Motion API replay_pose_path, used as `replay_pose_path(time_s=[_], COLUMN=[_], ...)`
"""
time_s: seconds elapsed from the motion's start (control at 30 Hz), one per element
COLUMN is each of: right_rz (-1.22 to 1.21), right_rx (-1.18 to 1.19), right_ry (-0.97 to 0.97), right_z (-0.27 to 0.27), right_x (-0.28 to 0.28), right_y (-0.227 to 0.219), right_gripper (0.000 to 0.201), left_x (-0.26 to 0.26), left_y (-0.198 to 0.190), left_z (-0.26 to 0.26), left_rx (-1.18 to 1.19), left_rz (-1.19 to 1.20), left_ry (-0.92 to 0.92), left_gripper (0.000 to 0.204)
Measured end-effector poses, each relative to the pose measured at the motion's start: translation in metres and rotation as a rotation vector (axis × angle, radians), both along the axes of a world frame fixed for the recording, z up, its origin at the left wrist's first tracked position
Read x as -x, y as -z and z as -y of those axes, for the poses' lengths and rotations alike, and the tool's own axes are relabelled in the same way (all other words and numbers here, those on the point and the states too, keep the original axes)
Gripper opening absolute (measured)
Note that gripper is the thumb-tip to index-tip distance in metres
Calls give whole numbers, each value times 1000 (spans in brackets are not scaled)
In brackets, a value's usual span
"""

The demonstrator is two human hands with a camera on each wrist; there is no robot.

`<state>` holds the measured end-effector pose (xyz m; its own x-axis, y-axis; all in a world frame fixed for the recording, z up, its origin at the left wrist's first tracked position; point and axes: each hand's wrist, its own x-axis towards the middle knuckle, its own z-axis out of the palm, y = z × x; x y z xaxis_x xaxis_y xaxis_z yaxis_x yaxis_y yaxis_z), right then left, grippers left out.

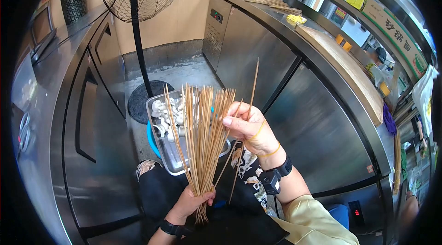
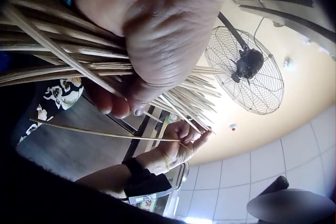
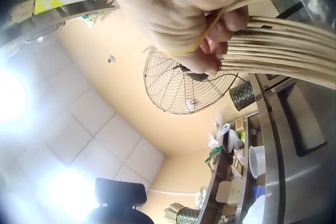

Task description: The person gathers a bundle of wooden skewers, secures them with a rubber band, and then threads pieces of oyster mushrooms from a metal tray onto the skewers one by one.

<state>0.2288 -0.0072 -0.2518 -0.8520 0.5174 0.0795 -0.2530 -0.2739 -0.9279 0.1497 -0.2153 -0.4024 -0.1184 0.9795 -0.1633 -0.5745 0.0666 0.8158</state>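
My left hand (image 1: 189, 202) grips a thick bundle of thin bamboo skewers (image 1: 202, 134) near their lower ends, and they fan out upward. In the left wrist view its fingers and thumb wrap the bundle. At the bundle's right edge is my right hand (image 1: 251, 130), thumb and index finger pinched at the skewers there. One separate skewer (image 1: 255, 79) runs through the right hand, its tip standing well above the fingers and its other end hanging below. Behind the bundle, a clear plastic tray (image 1: 171, 167) holds white mushroom-like pieces (image 1: 161, 112), partly hidden by the skewers.
Under the tray shows a blue rim (image 1: 152, 141). A standing fan (image 1: 134, 28) rises from a round black base. Steel cabinets (image 1: 313, 121) flank both sides. On the right counter lie a wooden board (image 1: 340, 61) and more skewers (image 1: 264, 0).
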Motion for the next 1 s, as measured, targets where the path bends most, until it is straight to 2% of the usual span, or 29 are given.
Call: replay_pose_path(time_s=[0.27, 0.47, 0.6, 0.63, 0.73, 0.87, 0.97, 1.0], right_rz=[39, 59, 53, -9, -37, -126, -255, -329], right_rx=[-22, -80, -112, -120, -119, -218, -318, -241], right_ry=[-81, -54, 51, 168, 186, 314, 320, 368], right_z=[-4, -3, -4, -3, -25, -39, -62, -72], right_x=[-8, -11, -12, -7, -12, -15, -33, -42], right_y=[-7, -10, -10, -10, -34, -62, -89, -97], right_gripper=[7, 8, 7, 6, 4, 4, 14, 16], left_x=[1, -1, -2, -2, -4, -5, -4, -3], left_y=[2, 3, 4, 5, 6, 6, 9, 10], left_z=[-2, -3, -3, -3, -3, -3, -4, -3], left_rx=[-28, -26, -18, -17, -17, -13, -5, 0], left_rz=[-7, -54, -87, -94, -119, -155, -154, -150], left_ry=[43, 34, 43, 43, 44, 37, 18, 14], left_gripper=[18, 17, 16, 16, 15, 14, 18, 21])
